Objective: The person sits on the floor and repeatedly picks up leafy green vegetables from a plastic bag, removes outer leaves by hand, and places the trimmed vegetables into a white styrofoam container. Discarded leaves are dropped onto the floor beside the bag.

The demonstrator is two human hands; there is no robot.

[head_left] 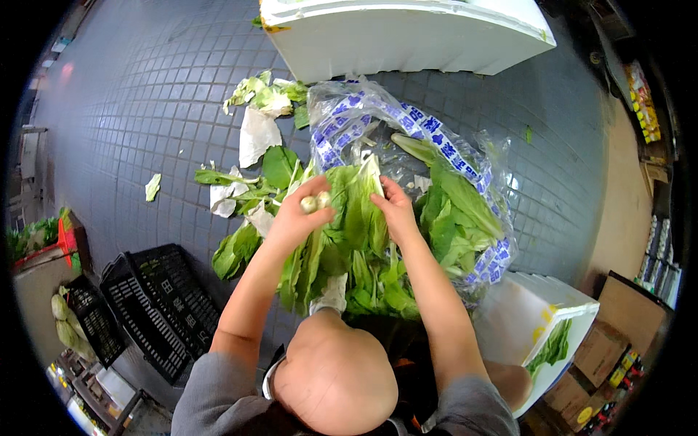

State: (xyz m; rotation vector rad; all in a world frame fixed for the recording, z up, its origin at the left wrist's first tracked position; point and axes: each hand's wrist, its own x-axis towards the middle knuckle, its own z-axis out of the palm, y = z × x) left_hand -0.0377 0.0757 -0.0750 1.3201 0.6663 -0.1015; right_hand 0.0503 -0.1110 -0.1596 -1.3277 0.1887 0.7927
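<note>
In front of me, my left hand point(302, 211) is closed around a bunch of leafy greens point(291, 283), whose pale cut stem ends poke out between the fingers. My right hand point(396, 209) pinches a green leaf point(367, 211) near its white stalk, just right of the bunch. More greens point(378, 287) lie below both hands. Beyond them, a clear plastic bag point(429, 131) with blue print lies spread on the floor, with long leafy greens point(462, 211) inside it on the right.
A white foam box point(407, 40) stands at the far side, and another point(516, 320) at the near right. Loose trimmed leaves and white paper scraps point(258, 134) litter the dark tiled floor point(145, 131). Black plastic crates point(163, 305) sit at the left; cardboard boxes point(600, 352) at the right.
</note>
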